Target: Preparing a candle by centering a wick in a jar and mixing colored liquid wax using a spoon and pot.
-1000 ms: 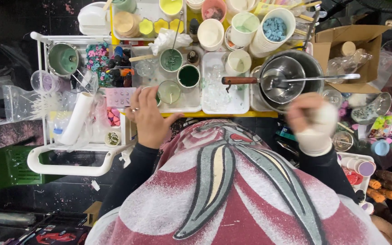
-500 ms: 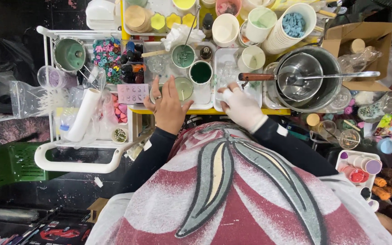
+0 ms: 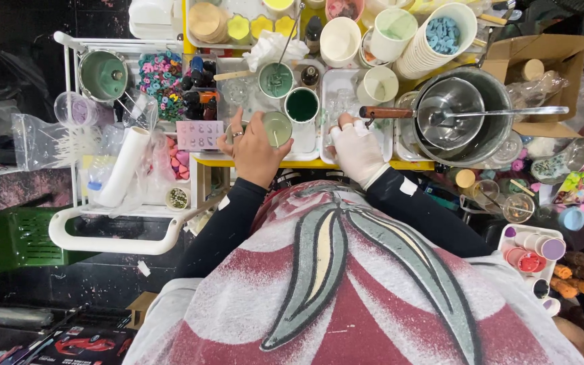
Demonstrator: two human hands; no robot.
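Observation:
My left hand (image 3: 255,149), bare with a ring on one finger, curls around a small glass holding pale green wax (image 3: 278,128) on a white tray (image 3: 305,140). My right hand (image 3: 355,150) wears a white glove and rests on a neighbouring white tray (image 3: 332,84), fingers bent at a clear glass that I can barely make out. Behind the pale glass stands a cup of dark green liquid (image 3: 301,105) and a cup of grey-green liquid with a stirrer (image 3: 276,79).
A steel pot (image 3: 491,128) with a wooden-handled ladle (image 3: 451,115) sits at right beside a cardboard box (image 3: 552,57). White cups (image 3: 392,34), blue pieces (image 3: 444,34), a white cart (image 3: 113,230) with a roll (image 3: 123,167) and coloured beads (image 3: 160,76) lie left.
My right hand has swung in from the far right to the tray by the ladle handle. My left hand has moved up from the tray edge onto the pale green glass.

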